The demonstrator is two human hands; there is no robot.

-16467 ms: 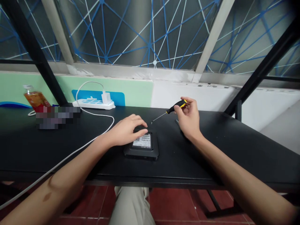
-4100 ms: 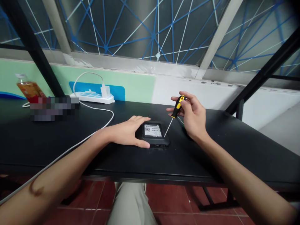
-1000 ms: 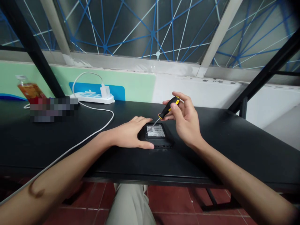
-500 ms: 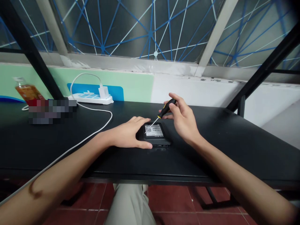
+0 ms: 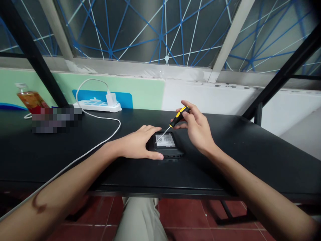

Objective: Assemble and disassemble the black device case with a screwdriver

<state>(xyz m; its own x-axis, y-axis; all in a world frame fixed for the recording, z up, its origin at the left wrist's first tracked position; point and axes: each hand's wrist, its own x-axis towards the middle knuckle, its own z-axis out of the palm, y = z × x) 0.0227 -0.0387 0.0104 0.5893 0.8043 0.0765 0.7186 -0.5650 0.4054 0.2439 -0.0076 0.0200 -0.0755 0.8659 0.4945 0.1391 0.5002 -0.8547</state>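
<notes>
A flat black electronic device (image 5: 178, 149) with a white printed label lies on the black table, label side up. My left hand (image 5: 136, 142) grips its left side, thumb along the near edge and fingers along the far edge. Between the thumb and fingers of my right hand (image 5: 198, 127) is a black and yellow screwdriver (image 5: 178, 117). It slants down to the left, and its thin metal shaft crosses above the label. The tip is at the device's left part, close to my left hand; what it touches there is too small to make out.
A white power strip (image 5: 100, 106) with a plugged-in charger (image 5: 111, 99) stands against the wall. Its white cable (image 5: 100, 143) runs over the table to my left forearm. At the back left are a bottle of orange drink (image 5: 32, 100) and a blurred-out item (image 5: 56, 119).
The screwdriver's handle has turned in my right hand, so its yellow patches now face me. My left hand and the device stay nearly where they were.
</notes>
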